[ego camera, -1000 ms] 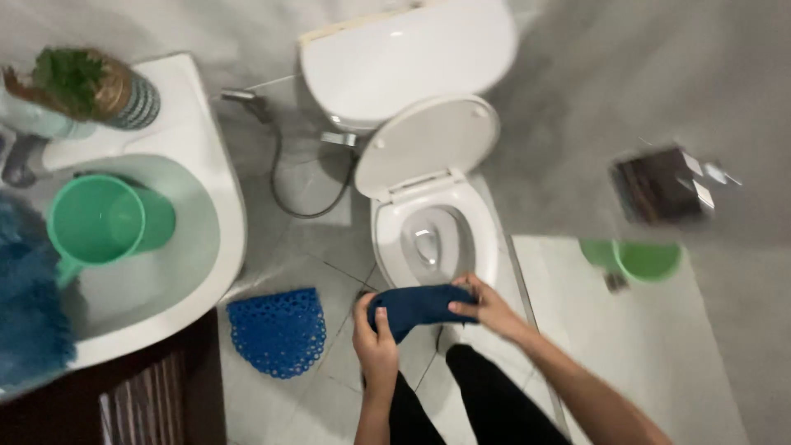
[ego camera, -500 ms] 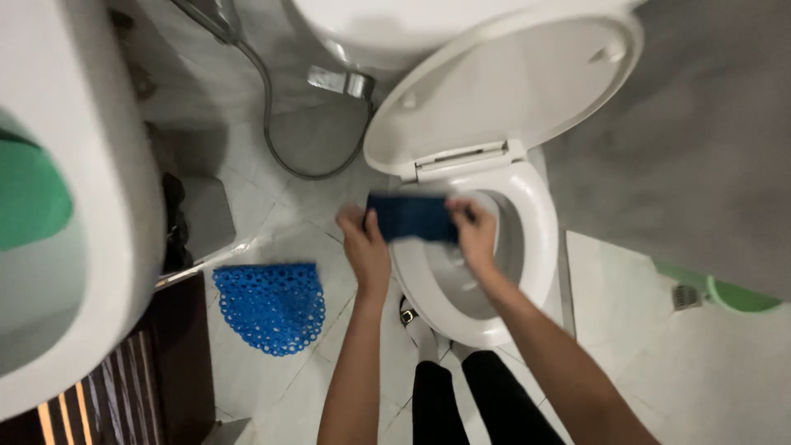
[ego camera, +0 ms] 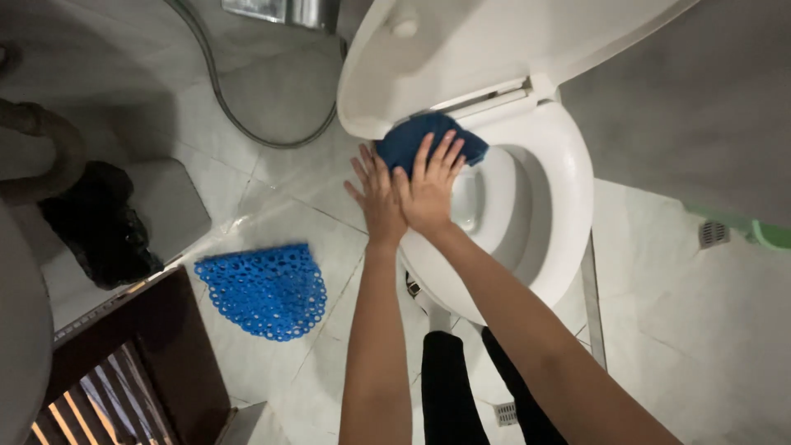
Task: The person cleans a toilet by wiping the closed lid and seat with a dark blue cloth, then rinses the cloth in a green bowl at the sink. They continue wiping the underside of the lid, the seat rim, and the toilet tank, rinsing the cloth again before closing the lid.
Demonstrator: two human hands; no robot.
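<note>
A dark blue cloth (ego camera: 428,136) lies on the back left of the white toilet rim (ego camera: 568,206), just under the raised seat and lid (ego camera: 461,58). My right hand (ego camera: 430,191) presses flat on the cloth with fingers spread. Beside it, and partly under it, my left hand (ego camera: 375,194) also lies flat, its fingertips at the cloth's left edge. Both forearms reach up from the bottom of the view. The bowl's inside shows to the right of my hands.
A blue perforated mat (ego camera: 264,288) lies on the tiled floor at left. A hose (ego camera: 239,124) loops behind the toilet. A black bag (ego camera: 99,227) sits under the sink pipe, by a dark wooden cabinet (ego camera: 140,363). A floor drain (ego camera: 713,233) is at right.
The view has closed in on the toilet. Both hands moved the cloth from above the bowl's front to the back left of the rim and now press it flat.
</note>
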